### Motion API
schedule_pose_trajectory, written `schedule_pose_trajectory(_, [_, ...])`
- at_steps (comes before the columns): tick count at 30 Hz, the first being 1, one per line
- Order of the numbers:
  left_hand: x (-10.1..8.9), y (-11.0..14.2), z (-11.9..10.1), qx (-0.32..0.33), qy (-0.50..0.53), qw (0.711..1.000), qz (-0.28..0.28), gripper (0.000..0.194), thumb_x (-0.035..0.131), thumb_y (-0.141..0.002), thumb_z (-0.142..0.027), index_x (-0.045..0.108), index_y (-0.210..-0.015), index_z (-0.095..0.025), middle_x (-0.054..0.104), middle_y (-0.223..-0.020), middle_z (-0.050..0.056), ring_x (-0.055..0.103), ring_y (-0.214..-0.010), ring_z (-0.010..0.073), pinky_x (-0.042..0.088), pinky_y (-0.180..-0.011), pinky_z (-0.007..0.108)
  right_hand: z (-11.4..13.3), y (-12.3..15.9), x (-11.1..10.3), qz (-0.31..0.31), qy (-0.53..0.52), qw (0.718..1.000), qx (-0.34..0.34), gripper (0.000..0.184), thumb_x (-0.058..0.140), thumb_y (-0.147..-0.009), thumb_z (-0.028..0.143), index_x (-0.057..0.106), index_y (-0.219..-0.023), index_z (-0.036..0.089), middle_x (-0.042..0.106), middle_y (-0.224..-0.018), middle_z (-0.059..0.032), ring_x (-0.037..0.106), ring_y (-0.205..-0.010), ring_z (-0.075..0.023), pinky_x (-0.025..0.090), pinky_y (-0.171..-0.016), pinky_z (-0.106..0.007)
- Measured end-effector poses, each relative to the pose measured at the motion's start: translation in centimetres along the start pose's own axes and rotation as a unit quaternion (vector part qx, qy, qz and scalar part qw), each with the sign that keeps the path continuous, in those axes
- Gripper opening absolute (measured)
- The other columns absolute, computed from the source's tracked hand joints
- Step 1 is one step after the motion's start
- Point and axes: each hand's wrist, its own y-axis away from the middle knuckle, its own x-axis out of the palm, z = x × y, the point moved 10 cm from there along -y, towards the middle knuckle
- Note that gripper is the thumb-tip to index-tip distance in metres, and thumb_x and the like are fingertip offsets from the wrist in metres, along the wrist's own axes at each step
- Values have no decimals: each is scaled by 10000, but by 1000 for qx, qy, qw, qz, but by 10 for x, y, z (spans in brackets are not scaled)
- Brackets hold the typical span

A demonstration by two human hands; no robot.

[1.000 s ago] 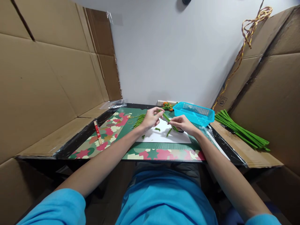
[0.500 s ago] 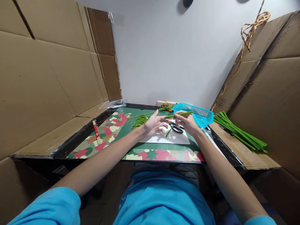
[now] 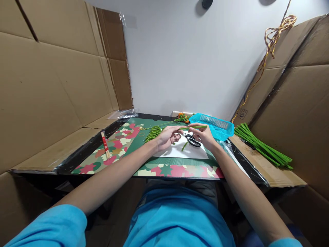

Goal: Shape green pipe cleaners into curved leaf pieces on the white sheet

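A green strip [image 3: 199,127] is pinched in the closed grip of left hand [image 3: 168,138] and right hand [image 3: 203,134], seemingly for steadiness.

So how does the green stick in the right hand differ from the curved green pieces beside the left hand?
The green stick looks nearly straight, while the curved green pieces bow along their length. The stick is held up in the right hand; the pieces lie on the green mat. The stick is single, whereas the pieces sit several together in a row. Both are green and slender.
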Motion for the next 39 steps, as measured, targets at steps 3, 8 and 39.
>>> schedule_pose_trajectory(3, [-8, 0, -6, 25, 1, 999, -37, 222, 631, -1011, -233, 781, -1071, -82, 682, -803, 60, 496, -498, 42, 400, -468, 166, 3, 0, -3, -18, 9, 1000, -11, 427, 849, -758, 542, 772, -986, 190, 711, -767, -28, 442, -457, -88, 275, -402, -241])
schedule_pose_trajectory(8, [-8, -3, -8, 46, -35, 998, -20, 287, 737, -956, -373, 773, -1061, -108, 716, -816, 64, 506, -466, 45, 348, -416, 178, 4, 1, 1, -23, 16, 1000, 2, 440, 869, -729, 555, 766, -899, 162, 718, -720, -49, 439, -451, -91, 284, -405, -236])
schedule_pose_trajectory(39, [-4, 5, -16, 65, -163, 983, -59, 315, 852, -849, -357, 679, -919, -104, 805, -953, 152, 636, -458, 102, 429, -367, 199, 3, 5, 16, 40, 57, 998, 4, 429, 789, -828, 573, 741, -743, 155, 560, -521, 13, 390, -434, -91, 266, -419, -252])
